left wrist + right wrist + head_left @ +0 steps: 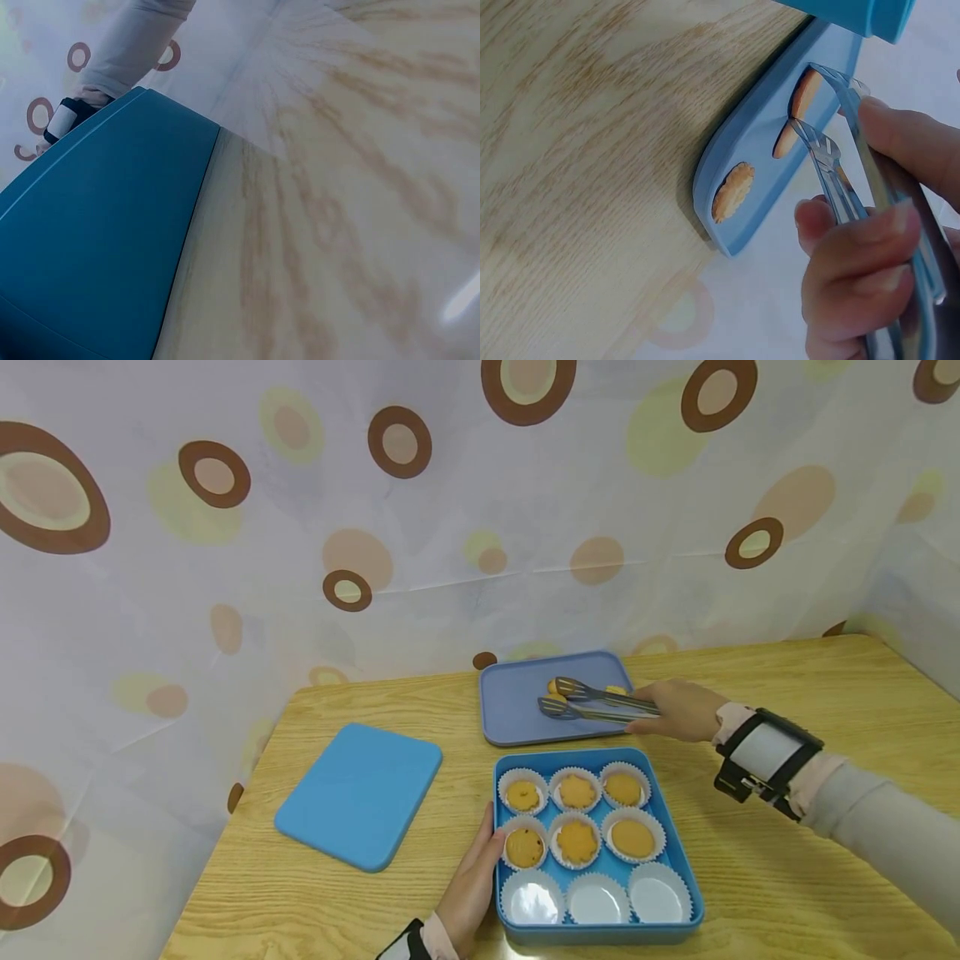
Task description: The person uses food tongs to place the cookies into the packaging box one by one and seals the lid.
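My right hand [678, 710] grips slotted metal tongs [615, 697], their two heads apart over a blue-grey tray [513, 697]. In the right wrist view the heads are by two cookies [804, 91] lying close together; whether they touch them I cannot tell. A scalloped cookie [733, 193] lies nearer the tray's end. Along the left wall of a blue box [600, 935] rests my left hand [468, 889], fingers extended and thumb at the rim. White paper cups [632, 835] fill the box; the two far rows hold cookies [577, 842], and the near row shows bare bottoms.
A flat blue lid [360, 797] lies left of the box on the wooden table [247, 902]. The tray stands just behind the box. A patterned cloth [450, 527] hangs behind the table's far edge.
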`<state>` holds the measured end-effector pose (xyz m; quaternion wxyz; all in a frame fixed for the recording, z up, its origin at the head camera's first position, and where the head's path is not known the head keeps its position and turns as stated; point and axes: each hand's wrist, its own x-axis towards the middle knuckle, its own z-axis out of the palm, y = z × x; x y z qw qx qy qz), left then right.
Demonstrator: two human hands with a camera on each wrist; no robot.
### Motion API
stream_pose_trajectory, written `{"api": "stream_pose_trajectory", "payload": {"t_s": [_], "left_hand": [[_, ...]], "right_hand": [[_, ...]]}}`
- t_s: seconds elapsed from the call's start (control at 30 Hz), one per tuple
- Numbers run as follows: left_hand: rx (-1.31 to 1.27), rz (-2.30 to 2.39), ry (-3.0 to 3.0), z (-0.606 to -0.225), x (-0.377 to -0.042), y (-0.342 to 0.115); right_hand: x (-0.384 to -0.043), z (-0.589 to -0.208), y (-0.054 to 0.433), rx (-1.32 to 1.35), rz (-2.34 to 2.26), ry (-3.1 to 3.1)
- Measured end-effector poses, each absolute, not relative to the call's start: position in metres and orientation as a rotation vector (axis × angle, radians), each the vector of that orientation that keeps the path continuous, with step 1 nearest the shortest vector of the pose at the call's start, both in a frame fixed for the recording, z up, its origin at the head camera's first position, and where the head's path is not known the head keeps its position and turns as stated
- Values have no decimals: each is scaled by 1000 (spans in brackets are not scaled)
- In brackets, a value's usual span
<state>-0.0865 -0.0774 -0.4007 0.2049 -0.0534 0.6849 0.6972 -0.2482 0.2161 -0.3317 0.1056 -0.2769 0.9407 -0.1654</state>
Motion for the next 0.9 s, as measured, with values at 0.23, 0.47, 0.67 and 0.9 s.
{"api": "stream_pose_trajectory", "payload": {"t_s": [0.23,0.47,0.67,0.9], "left_hand": [[-147,1936,1929,-401,-87,-77],[-148,1930,1940,-401,-87,-77],[-143,1938,1933,-401,-86,-77],[-138,1943,1934,-401,-85,-77]], "right_hand": [[-246,-333,214,-835,-451,2820],[-243,-336,215,-806,-506,2843],[-240,-335,221,-817,-564,2858],[-229,-326,229,-781,-597,2882]]}}
